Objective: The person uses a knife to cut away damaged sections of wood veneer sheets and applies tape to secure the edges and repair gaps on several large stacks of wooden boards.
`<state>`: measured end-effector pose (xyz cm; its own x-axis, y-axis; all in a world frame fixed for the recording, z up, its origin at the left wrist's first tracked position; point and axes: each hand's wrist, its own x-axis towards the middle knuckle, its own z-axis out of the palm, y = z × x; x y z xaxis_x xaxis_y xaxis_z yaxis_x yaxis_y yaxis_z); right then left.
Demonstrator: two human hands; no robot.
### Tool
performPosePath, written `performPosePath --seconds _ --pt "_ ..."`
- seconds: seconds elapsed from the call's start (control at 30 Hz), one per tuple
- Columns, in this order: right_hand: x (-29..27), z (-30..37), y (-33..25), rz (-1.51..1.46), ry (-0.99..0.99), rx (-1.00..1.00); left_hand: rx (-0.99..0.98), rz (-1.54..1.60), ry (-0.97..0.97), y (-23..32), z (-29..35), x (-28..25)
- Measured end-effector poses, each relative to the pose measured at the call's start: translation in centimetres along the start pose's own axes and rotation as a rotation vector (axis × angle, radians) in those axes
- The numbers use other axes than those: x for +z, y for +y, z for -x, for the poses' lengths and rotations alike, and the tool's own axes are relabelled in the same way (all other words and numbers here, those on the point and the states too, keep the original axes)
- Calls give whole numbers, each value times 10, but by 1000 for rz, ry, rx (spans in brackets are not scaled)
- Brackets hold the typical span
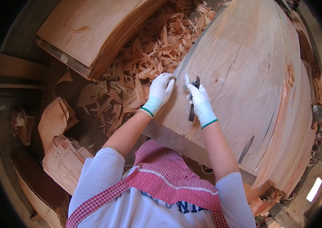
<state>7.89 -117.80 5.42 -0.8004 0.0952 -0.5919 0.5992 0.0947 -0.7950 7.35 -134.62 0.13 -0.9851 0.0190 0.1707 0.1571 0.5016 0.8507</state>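
Note:
A large stack of thin wood veneer sheets [241,87] lies in front of me, its top sheet pale with a few cracks. My left hand [161,90], in a white glove with a green cuff edge, is closed at the left edge of the top sheet, its fingertips against the wood. My right hand [201,99], gloved alike, is wrapped round a dark, narrow knife-like tool [191,113] just above the sheet. One end of the tool sticks out past the fingers, the other below the palm; its cutting part is not clear.
Torn veneer strips [161,49] heap up left of the stack. Another veneer stack [88,30] stands at the far left. Bent veneer pieces [56,125] lean at the near left. A metal-looking table edge [176,141] runs along the stack's near side.

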Motion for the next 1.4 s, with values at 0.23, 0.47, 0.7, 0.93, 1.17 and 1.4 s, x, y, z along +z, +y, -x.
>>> performPosePath --seconds 0.23,0.47,0.7,0.93,1.17,1.4 --pt "-13 -3 -3 44 -28 16 57 -17 -16 -5 -1 1" --pt "-15 -13 -9 102 -56 -41 104 -38 25 -12 -8 2" --pt "-9 -23 -15 174 -59 -64 94 -30 7 -15 -8 4" --pt "-2 -33 -20 187 -39 -47 126 -136 -33 -9 -19 0" --pt "1 -38 -18 194 -21 -39 154 -257 -18 0 -18 5" --pt "3 -26 -21 106 -42 -75 91 -45 70 -7 -17 7"
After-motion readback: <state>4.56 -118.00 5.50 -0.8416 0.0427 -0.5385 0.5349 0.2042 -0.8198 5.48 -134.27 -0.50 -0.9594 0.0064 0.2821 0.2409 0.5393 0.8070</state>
